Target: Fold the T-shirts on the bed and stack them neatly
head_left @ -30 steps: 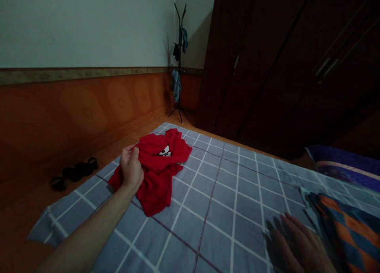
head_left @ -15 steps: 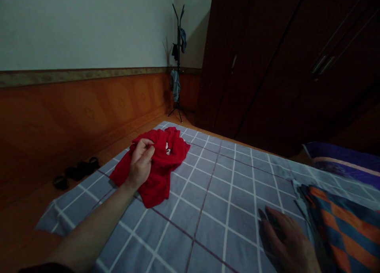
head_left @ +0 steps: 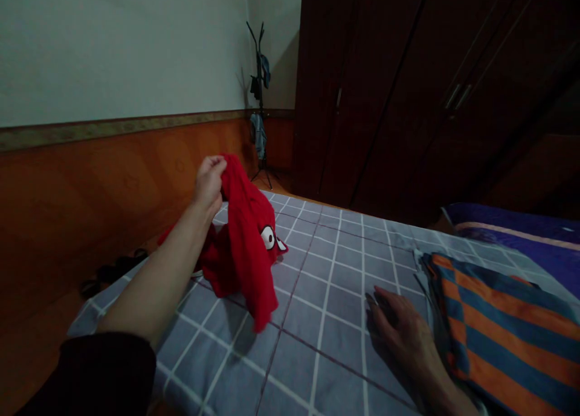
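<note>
Taking twelve as straight ahead of the wearer, the dark sleeve [head_left: 95, 374] is nearest, at ten o'clock, and the bare left forearm [head_left: 161, 277] slants out of it toward one o'clock.

At two o'clock the right hand [head_left: 405, 328] is low over the grey checked bedsheet [head_left: 335, 325], pointing toward eleven. Its fingers are loosely curled and slightly parted, with nothing visible in them; shade hides whether they touch the sheet. Just beyond its outer side, nearer three, lies an orange-and-blue striped cloth [head_left: 516, 337].

The red garment [head_left: 249, 235] is at eleven o'clock, partly bunched on the sheet, partly hanging from the left hand [head_left: 211, 180]. It looks light, soft and limp, judging by how the raised panel drops straight and creases. It should neither break nor slip much, but will likely sag and twist under a single hold. Good places to grip are the far upper edge and the loose near corner, leaving the printed cartoon eyes [head_left: 268, 238] between them.

The left hand is lifted at the garment's far end, thumb and fingers pinching that upper edge, wrist roughly in line with the forearm.

Farther off, around twelve, stands a coat rack [head_left: 260, 102].
</note>
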The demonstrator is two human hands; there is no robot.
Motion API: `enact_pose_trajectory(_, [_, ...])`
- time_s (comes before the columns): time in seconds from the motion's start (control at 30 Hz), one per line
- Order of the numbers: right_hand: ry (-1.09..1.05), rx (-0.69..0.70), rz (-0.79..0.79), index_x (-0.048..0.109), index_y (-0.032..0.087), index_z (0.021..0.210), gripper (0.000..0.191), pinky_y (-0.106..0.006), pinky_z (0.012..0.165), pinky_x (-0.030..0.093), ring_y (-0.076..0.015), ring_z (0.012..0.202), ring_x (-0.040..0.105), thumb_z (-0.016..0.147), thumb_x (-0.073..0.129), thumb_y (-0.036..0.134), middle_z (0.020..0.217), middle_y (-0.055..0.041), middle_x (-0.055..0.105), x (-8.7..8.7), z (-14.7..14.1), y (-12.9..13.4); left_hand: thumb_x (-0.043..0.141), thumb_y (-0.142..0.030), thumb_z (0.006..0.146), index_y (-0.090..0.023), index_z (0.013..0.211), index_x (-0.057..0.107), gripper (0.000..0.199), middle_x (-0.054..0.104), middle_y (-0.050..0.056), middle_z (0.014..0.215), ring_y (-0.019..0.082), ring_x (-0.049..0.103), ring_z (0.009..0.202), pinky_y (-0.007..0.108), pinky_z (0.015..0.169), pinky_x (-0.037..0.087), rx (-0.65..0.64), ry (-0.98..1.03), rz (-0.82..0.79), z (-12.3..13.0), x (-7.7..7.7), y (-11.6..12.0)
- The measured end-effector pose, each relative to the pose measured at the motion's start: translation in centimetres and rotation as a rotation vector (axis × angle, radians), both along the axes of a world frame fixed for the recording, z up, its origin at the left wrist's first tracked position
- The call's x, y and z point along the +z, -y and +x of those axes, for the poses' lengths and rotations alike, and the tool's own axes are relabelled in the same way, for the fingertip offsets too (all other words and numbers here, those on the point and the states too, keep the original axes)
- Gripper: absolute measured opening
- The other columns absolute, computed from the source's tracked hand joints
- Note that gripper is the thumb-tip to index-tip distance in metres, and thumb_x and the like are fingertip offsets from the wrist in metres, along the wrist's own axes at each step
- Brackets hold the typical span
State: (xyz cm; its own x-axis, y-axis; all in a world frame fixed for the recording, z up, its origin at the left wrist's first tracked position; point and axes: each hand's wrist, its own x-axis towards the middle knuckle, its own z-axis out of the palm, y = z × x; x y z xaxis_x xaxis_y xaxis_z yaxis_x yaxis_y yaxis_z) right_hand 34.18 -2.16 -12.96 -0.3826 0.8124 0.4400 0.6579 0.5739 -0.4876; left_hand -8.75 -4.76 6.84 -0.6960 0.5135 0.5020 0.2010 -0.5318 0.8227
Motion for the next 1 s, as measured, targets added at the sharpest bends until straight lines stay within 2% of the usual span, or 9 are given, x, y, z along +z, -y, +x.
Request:
enact_pose_trajectory(0.17, [0.025, -0.001, -0.012, 0.063, 0.015, 0.107, 0.04, -0.039, 0.082, 0.05, -0.0263, 0.092, 0.063, 0.082, 0.047, 0.042, 0.098, -0.0117, 0.067, 0.7, -0.3, 0.3, 0.07, -0.017, 0.061, -0.019, 0.086, 0.06, 0.027, 0.059, 0.003, 0.095, 0.023, 0.055, 0.1, 0.037, 0.09, 0.043, 0.1, -0.228, -0.322, 1.1, -6.6, 2.6])
enact_pose_trajectory(0.33, [0.046, 0.001, 0.006, 0.063, 0.018, 0.107, 0.038, -0.038, 0.08, 0.05, -0.0263, 0.092, 0.062, 0.082, 0.046, 0.041, 0.098, -0.0111, 0.068, 1.0, -0.5, 0.5, 0.071, -0.039, 0.069, -0.023, 0.108, 0.059, 0.044, 0.056, 0.009, 0.122, 0.029, 0.051, 0.115, 0.044, 0.099, 0.039, -0.129, -0.999, -0.68, 5.5, -9.8, 10.6])
enact_pose_trajectory(0.4, [0.053, -0.001, 0.013, 0.064, 0.018, 0.106, 0.038, -0.038, 0.081, 0.049, -0.0261, 0.091, 0.062, 0.082, 0.046, 0.041, 0.097, -0.011, 0.068, 0.9, -0.5, 0.5, 0.077, -0.037, 0.061, -0.024, 0.116, 0.056, 0.06, 0.049, 0.011, 0.134, 0.032, 0.045, 0.123, 0.047, 0.101, 0.038, -0.189, -1.146, -0.767, 5.9, -11.1, 12.8])
enact_pose_trajectory(0.47, [0.074, -0.004, 0.012, 0.063, 0.017, 0.108, 0.039, -0.039, 0.081, 0.049, -0.0262, 0.091, 0.062, 0.082, 0.046, 0.04, 0.098, -0.0111, 0.067, 0.8, -0.6, 0.5, 0.071, -0.032, 0.067, -0.023, 0.106, 0.059, 0.042, 0.049, 0.01, 0.135, 0.032, 0.046, 0.123, 0.047, 0.1, 0.039, -0.171, -1.144, -0.799, 5.3, -12.1, 14.0])
enact_pose_trajectory(0.57, [0.101, 0.0, 0.005, 0.062, 0.015, 0.11, 0.04, -0.039, 0.083, 0.049, -0.0264, 0.095, 0.061, 0.082, 0.046, 0.04, 0.101, -0.0115, 0.066, 0.6, -0.7, 0.5, 0.056, -0.029, 0.079, -0.021, 0.077, 0.056, 0.008, 0.066, 0.006, 0.098, 0.024, 0.063, 0.093, 0.037, 0.081, 0.049, -0.097, -0.85, -0.748, 3.6, -11.5, 14.4])
enact_pose_trajectory(0.67, [0.11, -0.011, 0.002, 0.062, 0.014, 0.11, 0.041, -0.039, 0.083, 0.049, -0.0263, 0.096, 0.06, 0.083, 0.045, 0.04, 0.103, -0.0115, 0.066, 0.4, -0.7, 0.5, 0.058, -0.039, 0.079, -0.021, 0.079, 0.051, 0.019, 0.059, -0.002, 0.066, 0.016, 0.059, 0.057, 0.026, 0.054, 0.049, -0.095, -0.332, -0.584, 1.8, -9.0, 14.0])
enact_pose_trajectory(0.8, [0.123, -0.017, 0.006, 0.062, 0.015, 0.11, 0.041, -0.039, 0.082, 0.049, -0.0263, 0.095, 0.061, 0.083, 0.045, 0.041, 0.101, -0.0112, 0.067, 0.3, -0.8, 0.4, 0.066, -0.043, 0.071, -0.021, 0.087, 0.049, 0.033, 0.059, -0.002, 0.07, 0.013, 0.058, 0.051, 0.022, 0.047, 0.048, 0.063, 0.02, -0.358, 0.1, -7.2, 13.2])
enact_pose_trajectory(0.9, [0.133, -0.019, 0.02, 0.063, 0.016, 0.109, 0.041, -0.039, 0.082, 0.049, -0.0267, 0.095, 0.061, 0.083, 0.046, 0.043, 0.101, -0.0108, 0.067, 0.3, -0.8, 0.5, 0.06, -0.05, 0.076, -0.02, 0.103, 0.05, 0.042, 0.063, 0.006, 0.095, 0.019, 0.066, 0.072, 0.03, 0.057, 0.054, 0.145, -0.05, -0.426, 0.1, -8.6, 13.3])
enact_pose_trajectory(1.0, [0.139, -0.016, 0.043, 0.063, 0.016, 0.108, 0.04, -0.04, 0.082, 0.049, -0.027, 0.095, 0.061, 0.083, 0.046, 0.042, 0.101, -0.0109, 0.067, 0.4, -0.9, 0.6, 0.066, -0.05, 0.073, -0.021, 0.127, 0.044, 0.065, 0.046, 0.016, 0.136, 0.031, 0.053, 0.118, 0.047, 0.091, 0.049, 0.103, -0.57, -0.563, 1.4, -10.6, 14.3])
